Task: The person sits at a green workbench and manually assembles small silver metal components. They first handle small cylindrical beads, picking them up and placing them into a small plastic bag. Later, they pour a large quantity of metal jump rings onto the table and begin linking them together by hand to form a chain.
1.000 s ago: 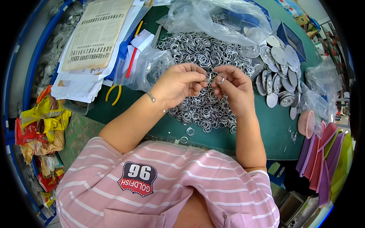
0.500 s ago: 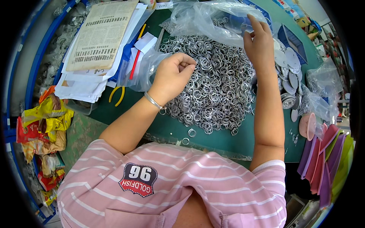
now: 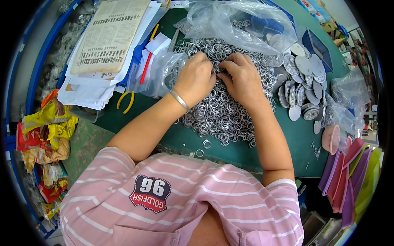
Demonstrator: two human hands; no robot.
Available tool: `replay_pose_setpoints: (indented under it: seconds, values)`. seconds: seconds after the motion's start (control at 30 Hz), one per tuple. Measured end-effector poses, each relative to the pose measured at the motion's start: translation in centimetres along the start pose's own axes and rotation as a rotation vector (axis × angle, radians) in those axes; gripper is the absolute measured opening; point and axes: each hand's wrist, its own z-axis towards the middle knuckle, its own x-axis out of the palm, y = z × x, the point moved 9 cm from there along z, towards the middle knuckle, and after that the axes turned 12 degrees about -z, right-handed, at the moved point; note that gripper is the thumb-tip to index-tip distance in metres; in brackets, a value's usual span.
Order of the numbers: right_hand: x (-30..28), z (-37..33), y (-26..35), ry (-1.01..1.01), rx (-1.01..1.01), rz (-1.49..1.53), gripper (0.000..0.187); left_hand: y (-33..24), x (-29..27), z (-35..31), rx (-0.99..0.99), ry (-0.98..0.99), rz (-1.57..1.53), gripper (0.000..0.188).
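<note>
A wide heap of small metal rings [image 3: 230, 110] covers the middle of the table. Over the upper part of this heap my left hand [image 3: 196, 78] is closed, thumb and fingers drawn together; whatever lies in the pinch is hidden. Just to its right, my right hand [image 3: 242, 78] has curled fingers turned toward the left hand, their tips down at the rings. What its fingers hold, if anything, I cannot make out. Two loose rings [image 3: 206, 144] lie apart, near the table's front edge.
Beyond the heap lies a clear plastic bag [image 3: 246, 20]. Flat round metal discs [image 3: 303, 65] are piled at right, beside a blue bin [image 3: 318, 49]. Papers [image 3: 88, 92], yellow-handled pliers [image 3: 125, 102] and a red pen [image 3: 145, 67] lie left. A pink cup [image 3: 331, 138] stands at the right edge.
My right hand has come down and left from the plastic bag to the rings beside my left hand. More discs show at right. My left hand has shifted slightly.
</note>
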Motion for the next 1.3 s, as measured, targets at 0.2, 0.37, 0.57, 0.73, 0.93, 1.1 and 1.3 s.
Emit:
replay_pose_setpoints:
  seconds: [0.2,0.37,0.57,0.73,0.93,1.1,1.3]
  values:
    - [-0.9,-1.5,-0.2,-0.105,0.014,0.085,0.013,-0.4,0.0,-1.5,-0.112,0.092,-0.279,0.011]
    - [-1.9,-3.0,-1.4,-0.12,0.187,0.207,0.014,2.1,1.0,-3.2,-0.613,0.049,-0.892,0.014]
    - [-0.9,-1.1,0.2,-0.1,0.023,0.127,0.02,2.1,1.1,-3.2,-0.59,0.048,-0.928,0.022]
    - [-0.1,-0.6,1.0,-0.012,-0.047,-0.067,0.022,1.6,-0.1,-2.9,-0.449,-0.03,-0.857,0.026]
    - [-0.4,-0.4,0.7,0.004,-0.032,-0.147,0.021,-1.6,-2.8,-2.6,-0.149,-0.136,-0.475,0.028]
    - [-1.0,-2.1,-2.1,-0.034,0.355,0.437,0.017,-1.6,-3.3,-3.0,-0.031,-0.278,-0.612,0.033]
    - [-0.6,-4.3,-3.3,-0.001,0.543,0.614,0.015,-0.4,-1.9,-3.1,-0.156,-0.242,-0.911,0.033]
